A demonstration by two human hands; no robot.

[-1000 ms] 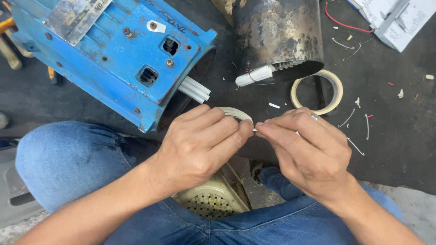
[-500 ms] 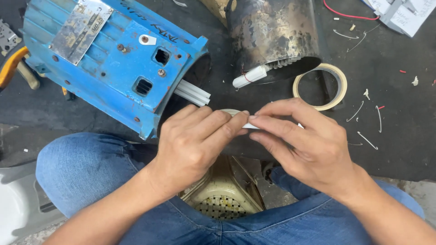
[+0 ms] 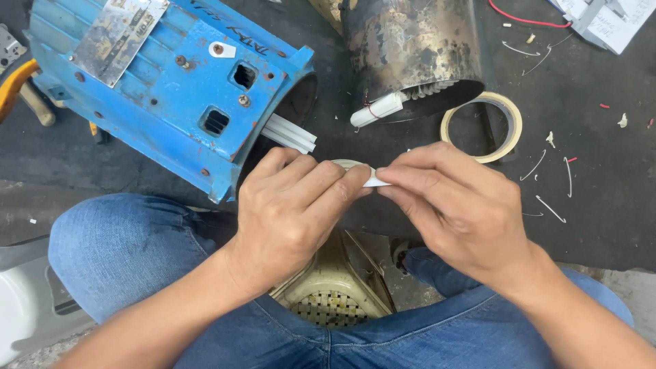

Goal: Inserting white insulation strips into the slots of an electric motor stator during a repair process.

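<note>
My left hand [image 3: 290, 212] is curled around a small roll of white tape [image 3: 347, 165], mostly hidden by the fingers. My right hand [image 3: 458, 205] pinches the tape's loose white end [image 3: 378, 181] right beside the left fingertips. Both hands hover over a dark mat, in front of a blue motor housing [image 3: 164, 82] with white sleeved leads [image 3: 290, 134] coming out of its open end.
A rusty dark cylinder [image 3: 410, 51] with a white sleeved lead [image 3: 376, 109] lies behind the hands. A ring of beige masking tape [image 3: 514, 126] lies at right, among wire scraps. A cream perforated fan cover [image 3: 328, 301] sits between my jeans-clad knees. A yellow-handled tool [image 3: 17, 85] lies far left.
The view has shifted a little, so the motor and cylinder sit lower and to the right in frame. My hands stay together on the white tape, its short end showing between the fingertips.
</note>
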